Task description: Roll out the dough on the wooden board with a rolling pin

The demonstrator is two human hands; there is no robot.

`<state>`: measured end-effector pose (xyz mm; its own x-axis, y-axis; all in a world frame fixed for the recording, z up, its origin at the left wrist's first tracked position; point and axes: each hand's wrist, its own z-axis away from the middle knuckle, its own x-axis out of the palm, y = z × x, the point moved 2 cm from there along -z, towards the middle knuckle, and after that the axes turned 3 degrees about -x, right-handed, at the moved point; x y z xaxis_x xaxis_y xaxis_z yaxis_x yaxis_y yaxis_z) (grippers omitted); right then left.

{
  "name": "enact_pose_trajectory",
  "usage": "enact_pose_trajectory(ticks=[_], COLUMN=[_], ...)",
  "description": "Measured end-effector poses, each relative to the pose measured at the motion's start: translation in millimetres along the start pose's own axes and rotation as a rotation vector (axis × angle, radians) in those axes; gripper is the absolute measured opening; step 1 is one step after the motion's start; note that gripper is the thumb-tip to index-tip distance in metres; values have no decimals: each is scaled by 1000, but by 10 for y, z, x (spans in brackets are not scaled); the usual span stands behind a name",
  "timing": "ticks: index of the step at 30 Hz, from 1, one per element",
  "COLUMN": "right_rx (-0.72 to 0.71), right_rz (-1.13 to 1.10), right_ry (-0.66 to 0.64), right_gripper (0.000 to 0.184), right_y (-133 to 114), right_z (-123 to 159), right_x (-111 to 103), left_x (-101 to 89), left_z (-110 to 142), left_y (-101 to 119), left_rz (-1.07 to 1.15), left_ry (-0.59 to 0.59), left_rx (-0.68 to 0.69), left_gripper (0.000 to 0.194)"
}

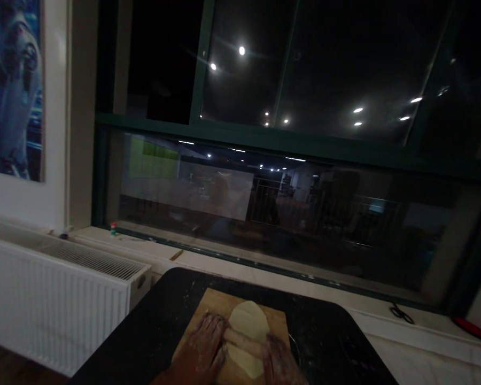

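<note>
A wooden rolling pin [244,340] lies across a flattened oval of pale dough [249,317]. Beneath the dough is a light wooden board [213,300]. My left hand [205,345] is over the pin's left end, and my right hand [281,362] is over its right end. Both hands are dusted with flour, and they cover the ends of the pin. Dough shows on both the far and near sides of the pin.
The board rests on a black table [144,326] with flour specks. Behind it runs a white windowsill [224,266] with scissors [401,314], a red-rimmed object [471,328] and a small red-and-green container [113,229]. A white radiator [56,299] stands at the left.
</note>
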<state>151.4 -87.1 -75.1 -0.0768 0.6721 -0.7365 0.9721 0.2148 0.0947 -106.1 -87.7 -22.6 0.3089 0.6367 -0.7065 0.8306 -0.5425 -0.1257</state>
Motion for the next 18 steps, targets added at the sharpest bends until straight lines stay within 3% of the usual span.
enact_pose_trajectory(ticks=[6, 10, 14, 18], right_rx=[-169, -85, 55, 195], right_rz=[-25, 5, -39, -94], right_ry=[-283, -396, -333, -283], right_gripper=[46, 51, 47, 35], right_y=[185, 181, 161, 224], right_z=[-510, -778, -830, -927], right_x=[-11, -18, 152, 197], left_x=[307, 580, 907, 1207], left_z=[-307, -703, -1075, -1359], left_y=[-56, -195, -312, -386], left_rz=[65, 75, 14, -20], left_ry=[-132, -310, -382, -449], left_rx=[-30, -122, -153, -97], left_gripper=[41, 35, 33, 33])
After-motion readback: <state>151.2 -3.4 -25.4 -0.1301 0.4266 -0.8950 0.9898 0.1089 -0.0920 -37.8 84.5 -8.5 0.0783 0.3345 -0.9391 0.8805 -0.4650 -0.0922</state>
